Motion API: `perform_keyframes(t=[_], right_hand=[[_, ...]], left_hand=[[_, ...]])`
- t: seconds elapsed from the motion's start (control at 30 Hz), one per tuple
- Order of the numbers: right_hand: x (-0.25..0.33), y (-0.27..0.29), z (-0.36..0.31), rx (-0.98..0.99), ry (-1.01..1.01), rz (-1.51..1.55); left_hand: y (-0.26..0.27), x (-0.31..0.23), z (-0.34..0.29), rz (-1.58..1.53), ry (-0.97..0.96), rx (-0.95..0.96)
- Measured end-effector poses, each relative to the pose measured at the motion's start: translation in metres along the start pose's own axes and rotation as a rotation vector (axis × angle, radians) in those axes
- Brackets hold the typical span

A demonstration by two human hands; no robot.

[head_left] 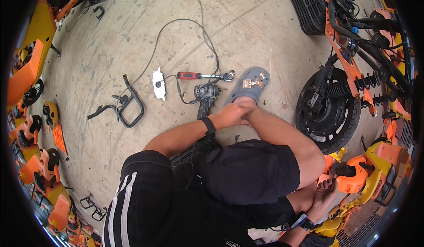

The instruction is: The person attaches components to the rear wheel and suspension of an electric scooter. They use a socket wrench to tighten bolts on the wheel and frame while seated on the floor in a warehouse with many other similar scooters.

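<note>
My left hand rests at my ankle, its fingers curled against the lower leg above a grey clog. Far to the right, beside my bent knee, my right hand has its fingers folded; whatever lies inside them is hidden. Just beyond my left wrist a dark cordless power tool lies on the concrete. A ratchet wrench with a red handle is above it, a thin black cable running past both. Left of these are a white jagged-edged plate and a black bent tube frame.
At the right stands an orange-framed vehicle with a black wheel and a black basket. An orange and yellow body is close to my right hand. Several orange and yellow vehicles line the left edge.
</note>
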State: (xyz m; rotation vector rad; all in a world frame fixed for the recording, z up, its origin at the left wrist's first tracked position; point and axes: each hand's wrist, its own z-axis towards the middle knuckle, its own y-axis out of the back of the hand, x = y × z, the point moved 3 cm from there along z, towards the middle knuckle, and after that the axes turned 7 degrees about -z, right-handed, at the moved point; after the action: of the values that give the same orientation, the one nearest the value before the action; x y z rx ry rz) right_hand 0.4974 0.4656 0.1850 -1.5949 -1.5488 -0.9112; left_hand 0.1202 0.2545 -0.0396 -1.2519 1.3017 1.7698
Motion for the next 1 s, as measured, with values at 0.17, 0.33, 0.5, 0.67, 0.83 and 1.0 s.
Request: perform_keyframes(t=[0.17,0.33,0.5,0.67,0.83,1.0], right_hand=[[0.001,0.008,0.006,0.074,-0.013,0.006],[0.001,0.005,0.005,0.039,-0.013,-0.003],[0.000,0.000,0.001,0.050,-0.009,-0.011],[0.001,0.004,-0.001,0.017,-0.008,0.000],[0.003,-0.002,-0.004,0.002,0.015,0.039],[0.002,-0.006,-0.009,0.019,0.016,0.077]], left_hand=[[0.011,-0.017,0.011,-0.050,-0.013,0.069],[0.023,-0.034,0.018,-0.068,-0.198,-0.020],[0.027,-0.021,0.030,-0.367,0.256,-0.169],[0.044,-0.028,0.036,-0.270,0.202,-0.069],[0.027,-0.027,0.017,-0.045,-0.257,0.011],[0.015,-0.038,0.018,0.033,-0.109,0.168]])
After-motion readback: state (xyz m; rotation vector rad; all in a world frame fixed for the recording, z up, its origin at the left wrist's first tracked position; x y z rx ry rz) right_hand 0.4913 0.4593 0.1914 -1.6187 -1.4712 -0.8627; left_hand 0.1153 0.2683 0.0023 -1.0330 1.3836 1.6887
